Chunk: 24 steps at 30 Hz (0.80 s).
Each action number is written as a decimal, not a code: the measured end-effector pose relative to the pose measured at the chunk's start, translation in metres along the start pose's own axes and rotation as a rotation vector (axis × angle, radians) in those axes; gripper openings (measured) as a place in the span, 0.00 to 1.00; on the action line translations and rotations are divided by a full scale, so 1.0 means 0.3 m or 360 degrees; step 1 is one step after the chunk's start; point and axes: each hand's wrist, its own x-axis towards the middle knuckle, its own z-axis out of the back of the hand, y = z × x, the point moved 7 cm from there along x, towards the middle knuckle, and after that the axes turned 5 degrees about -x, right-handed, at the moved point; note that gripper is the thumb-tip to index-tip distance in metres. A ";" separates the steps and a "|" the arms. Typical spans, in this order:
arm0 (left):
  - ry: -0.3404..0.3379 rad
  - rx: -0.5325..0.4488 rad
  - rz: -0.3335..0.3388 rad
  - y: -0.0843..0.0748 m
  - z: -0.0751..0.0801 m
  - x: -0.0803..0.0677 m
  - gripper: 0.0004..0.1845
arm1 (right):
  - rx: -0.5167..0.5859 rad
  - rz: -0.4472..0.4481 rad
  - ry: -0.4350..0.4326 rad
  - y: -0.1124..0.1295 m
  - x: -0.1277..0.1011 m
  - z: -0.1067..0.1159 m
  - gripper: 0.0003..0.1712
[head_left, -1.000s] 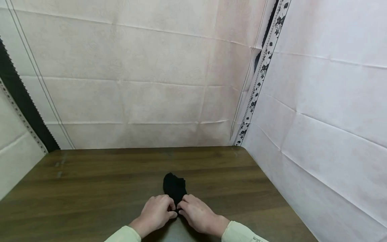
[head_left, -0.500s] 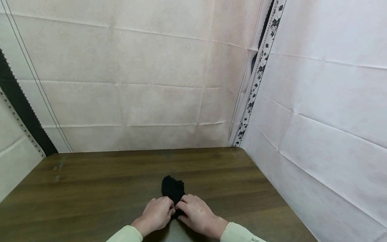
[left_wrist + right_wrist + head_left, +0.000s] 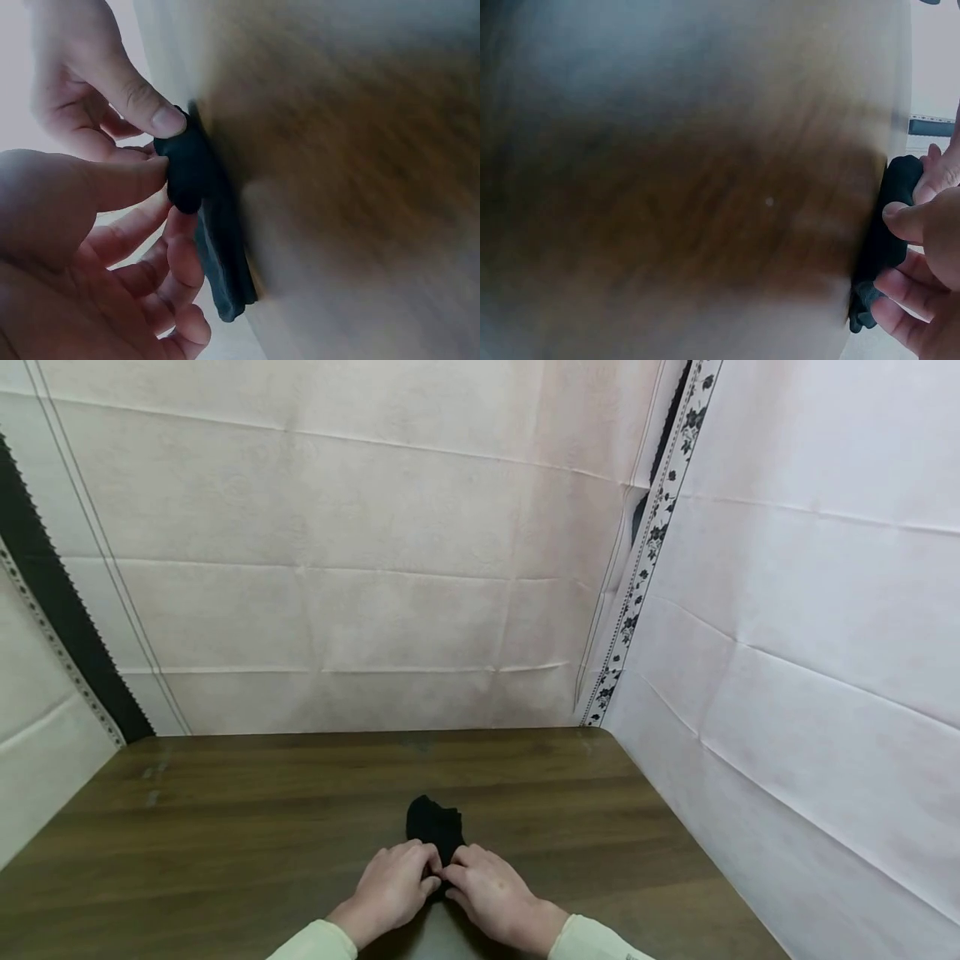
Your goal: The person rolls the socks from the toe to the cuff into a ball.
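At the tabletop's 6 o'clock edge, a soft, limp black sock is being pinched at its near end by both hands: left hand, right hand.

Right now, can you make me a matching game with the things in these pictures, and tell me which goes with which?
Things:
1. black sock
2. table
3. left hand
4. sleeves

Descriptions:
A. brown wood with a grain
B. pale cream cloth at the wrists
C. lies bunched on the wood, pinched at its near end
D. pinches the dark cloth, fingertips beside those of the right hand

Pairs: 1-C, 2-A, 3-D, 4-B
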 end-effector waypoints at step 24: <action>0.0037 0.0071 -0.0126 0.018 -0.015 0.004 0.04 | -0.0014 -0.0028 -0.0154 -0.007 -0.007 0.028 0.10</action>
